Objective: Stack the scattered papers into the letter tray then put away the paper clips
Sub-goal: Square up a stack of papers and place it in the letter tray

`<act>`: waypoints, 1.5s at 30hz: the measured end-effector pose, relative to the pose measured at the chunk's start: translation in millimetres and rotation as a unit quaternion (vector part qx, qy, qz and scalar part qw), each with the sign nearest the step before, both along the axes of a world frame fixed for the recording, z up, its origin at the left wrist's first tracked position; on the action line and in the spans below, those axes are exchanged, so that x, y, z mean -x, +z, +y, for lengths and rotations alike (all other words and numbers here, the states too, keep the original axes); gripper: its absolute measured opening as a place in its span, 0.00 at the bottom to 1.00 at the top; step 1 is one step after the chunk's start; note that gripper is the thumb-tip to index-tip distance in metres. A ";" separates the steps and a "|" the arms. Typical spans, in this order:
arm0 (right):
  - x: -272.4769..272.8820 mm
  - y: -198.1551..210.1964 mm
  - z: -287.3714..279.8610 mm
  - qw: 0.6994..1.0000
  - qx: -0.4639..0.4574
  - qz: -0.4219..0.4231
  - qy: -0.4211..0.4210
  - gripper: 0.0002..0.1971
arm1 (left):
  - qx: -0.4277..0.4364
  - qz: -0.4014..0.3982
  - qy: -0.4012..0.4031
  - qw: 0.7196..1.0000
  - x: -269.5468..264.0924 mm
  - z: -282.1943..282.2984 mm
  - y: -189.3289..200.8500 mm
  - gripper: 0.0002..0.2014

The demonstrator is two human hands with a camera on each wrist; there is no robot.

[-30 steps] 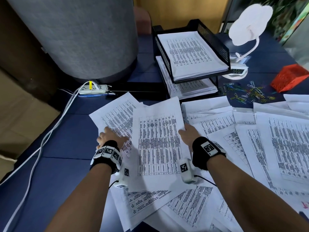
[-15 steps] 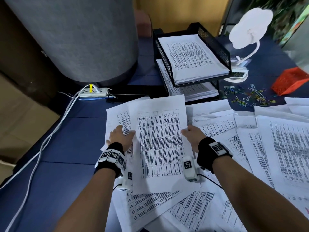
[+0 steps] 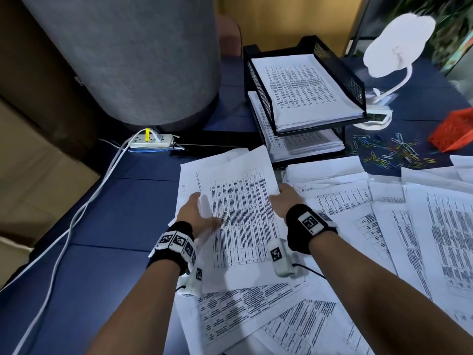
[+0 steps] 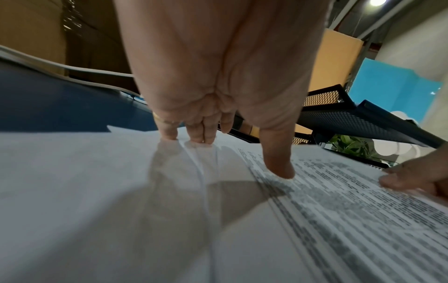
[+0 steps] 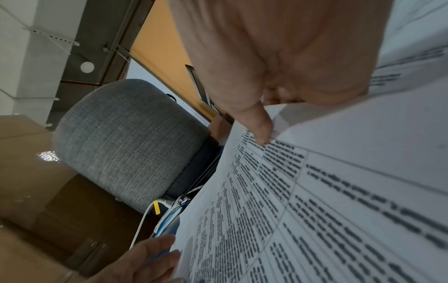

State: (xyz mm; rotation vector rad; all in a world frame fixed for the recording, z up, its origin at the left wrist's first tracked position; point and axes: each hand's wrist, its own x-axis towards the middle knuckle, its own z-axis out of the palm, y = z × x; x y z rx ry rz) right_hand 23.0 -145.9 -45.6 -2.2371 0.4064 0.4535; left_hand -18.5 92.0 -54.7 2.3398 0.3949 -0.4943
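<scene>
1. Left hand holds the left edge of a small sheaf of white printed sheets: thumb on top, fingers tucked beneath.
2. Right hand pinches the sheaf's right edge, thumb on the print, other fingers hidden under it.
3. Sheaf sits just in front of the black mesh two-tier letter tray at the desk's far edge; both tiers already carry paper.
4. Many loose white sheets cover the right half of the blue desk.
5. Coloured paper clips lie scattered right of the tray, beside a red mesh holder.
6. Risk: sheets look unaligned; lower ones may slide out, or corners catch on the mesh wall.
</scene>
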 end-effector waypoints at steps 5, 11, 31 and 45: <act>-0.2 0.6 6.7 0.999 -0.032 0.021 0.006 0.16 | 0.007 0.003 0.002 1.000 -3.0 -0.5 6.7 0.54; 5.8 4.5 -0.4 0.999 -0.019 0.018 0.035 0.02 | 0.018 -0.058 0.111 0.992 -10.8 3.8 9.3 0.50; 24.6 74.3 -18.2 0.925 -0.248 -0.253 -0.138 0.13 | 0.183 -0.368 0.156 0.898 -18.7 -59.6 101.3 0.05; 32.0 88.8 -47.1 0.883 -0.326 -0.293 -0.165 0.16 | 0.335 -0.354 0.129 0.863 -13.3 -96.7 94.4 0.15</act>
